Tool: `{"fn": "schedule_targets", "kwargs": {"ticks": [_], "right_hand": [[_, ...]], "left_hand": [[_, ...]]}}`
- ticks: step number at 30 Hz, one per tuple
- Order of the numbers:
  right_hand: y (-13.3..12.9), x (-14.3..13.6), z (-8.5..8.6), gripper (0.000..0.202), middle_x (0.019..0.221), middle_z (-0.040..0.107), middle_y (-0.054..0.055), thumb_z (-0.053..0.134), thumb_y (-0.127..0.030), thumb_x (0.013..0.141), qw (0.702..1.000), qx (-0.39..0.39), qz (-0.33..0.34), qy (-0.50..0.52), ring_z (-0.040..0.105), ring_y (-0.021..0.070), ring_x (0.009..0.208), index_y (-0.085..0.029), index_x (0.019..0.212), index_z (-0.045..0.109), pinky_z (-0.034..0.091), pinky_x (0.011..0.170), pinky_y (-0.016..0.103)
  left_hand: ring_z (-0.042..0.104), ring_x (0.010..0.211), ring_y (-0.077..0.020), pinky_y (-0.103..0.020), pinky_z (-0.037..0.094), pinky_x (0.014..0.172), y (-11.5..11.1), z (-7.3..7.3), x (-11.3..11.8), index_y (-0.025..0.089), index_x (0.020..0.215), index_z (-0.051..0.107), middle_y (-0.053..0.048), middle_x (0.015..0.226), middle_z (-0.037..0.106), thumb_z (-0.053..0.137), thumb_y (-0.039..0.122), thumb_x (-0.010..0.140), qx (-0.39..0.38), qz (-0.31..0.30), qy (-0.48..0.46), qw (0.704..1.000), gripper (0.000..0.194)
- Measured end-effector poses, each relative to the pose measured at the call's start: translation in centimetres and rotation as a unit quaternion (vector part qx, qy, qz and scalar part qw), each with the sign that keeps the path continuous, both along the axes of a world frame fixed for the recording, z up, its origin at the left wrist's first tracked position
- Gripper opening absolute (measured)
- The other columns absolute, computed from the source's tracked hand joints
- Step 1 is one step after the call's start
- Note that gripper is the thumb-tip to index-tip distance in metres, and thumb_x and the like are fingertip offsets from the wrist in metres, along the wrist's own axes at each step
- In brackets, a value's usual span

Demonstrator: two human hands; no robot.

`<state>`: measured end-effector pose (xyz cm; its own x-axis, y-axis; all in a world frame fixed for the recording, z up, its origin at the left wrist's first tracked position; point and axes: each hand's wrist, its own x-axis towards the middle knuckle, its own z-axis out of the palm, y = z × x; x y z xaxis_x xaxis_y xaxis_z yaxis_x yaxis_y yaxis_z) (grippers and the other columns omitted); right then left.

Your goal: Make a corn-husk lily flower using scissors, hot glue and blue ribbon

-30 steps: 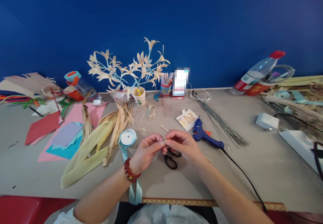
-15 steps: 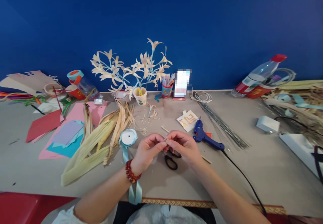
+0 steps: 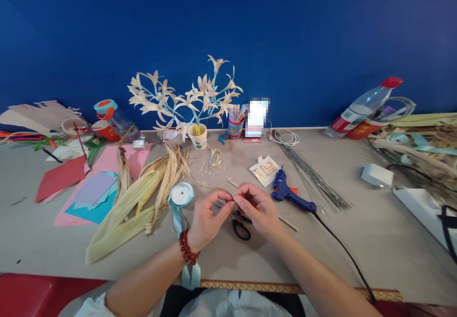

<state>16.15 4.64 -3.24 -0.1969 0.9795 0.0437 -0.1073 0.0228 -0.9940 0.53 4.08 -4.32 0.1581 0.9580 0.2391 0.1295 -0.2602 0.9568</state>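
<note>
Having shifted slightly since the earlier frame, our left hand (image 3: 208, 216) and right hand (image 3: 260, 210) lie equally near the tiny pale piece (image 3: 235, 194) pinched between their closed fingertips, its long axis indiscernible.

Plain blue wall (image 3: 300, 36); grey tabletop (image 3: 128, 257); red chair (image 3: 26, 295).

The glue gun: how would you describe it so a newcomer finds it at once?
On the grey table below the blue wall, look just beyond the right hand. There the glue gun lies between a gold-patterned card and a bundle of thin wires. Unlike them, it is dark blue, with a black cord trailing from it.
</note>
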Motion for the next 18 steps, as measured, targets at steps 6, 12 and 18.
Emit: {"fn": "schedule_targets", "kwargs": {"ticks": [6, 12, 18], "right_hand": [[-0.43, -0.31, -0.25, 0.024, 0.063, 0.052, -0.003, 0.063, -0.041, 0.083, 1.000, 0.004, -0.023, -0.007, 0.043, 0.0086, 0.052, -0.018, 0.078, 0.058, 0.035, 0.048, 0.020], [-0.44, -0.44, -0.28, 0.021, 0.064, 0.055, -0.002, 0.066, -0.039, 0.083, 0.999, 0.005, -0.036, 0.012, 0.046, 0.0096, 0.054, -0.019, 0.078, 0.060, 0.037, 0.050, 0.021], [-0.39, -0.49, 0.11, 0.021, 0.063, 0.053, -0.003, 0.074, -0.038, 0.076, 0.999, -0.019, -0.008, 0.046, 0.046, 0.0099, 0.054, -0.019, 0.081, 0.064, 0.038, 0.051, 0.022]], "left_hand": [[0.057, 0.074, -0.0148, -0.026, 0.045, 0.072, -0.13, 0.00, 0.03, 0.017, 0.081, 0.064, -0.003, 0.078, 0.063, 0.059, 0.025, 0.085, -0.041, 0.006, -0.007, 0.999, 0.011], [0.054, 0.073, -0.0139, -0.025, 0.045, 0.070, -0.02, 0.25, 0.20, 0.016, 0.082, 0.063, -0.002, 0.077, 0.060, 0.061, 0.032, 0.084, -0.143, -0.037, -0.119, 0.982, 0.017], [0.055, 0.073, -0.0136, -0.025, 0.044, 0.071, 0.00, 0.30, 0.23, 0.017, 0.080, 0.063, -0.001, 0.077, 0.062, 0.066, 0.032, 0.081, -0.153, -0.040, -0.157, 0.975, 0.016]]}}
